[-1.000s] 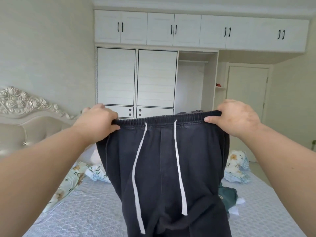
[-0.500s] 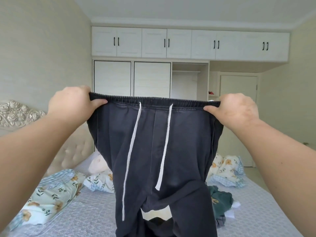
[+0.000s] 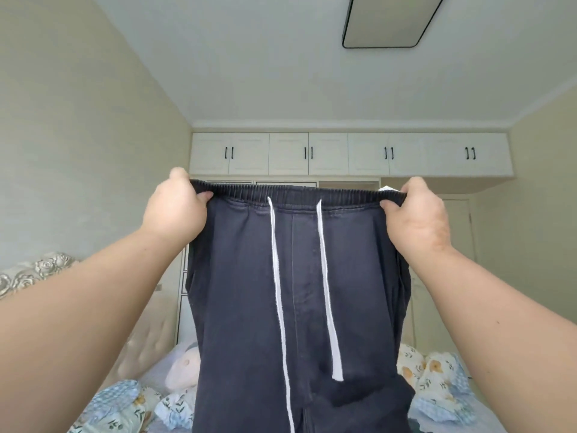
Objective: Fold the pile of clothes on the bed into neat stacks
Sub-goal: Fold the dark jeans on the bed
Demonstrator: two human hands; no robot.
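Dark navy cotton drawstring trousers [image 3: 299, 292] hang upright at frame centre, waistband stretched level. Left hand [image 3: 175, 210] pinches it at 9 o'clock, right hand [image 3: 416, 214] at 3 o'clock. Judged step: straightening before folding; next, lower onto the bed [image 3: 468, 417] at 5 o'clock.

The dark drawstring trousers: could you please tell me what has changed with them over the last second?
Both hands, left and right, have lifted the dark drawstring trousers higher and drawn the waistband out wider; the view has tilted up to the ceiling light. Nothing was let go: each hand grips its end of the waistband as before.
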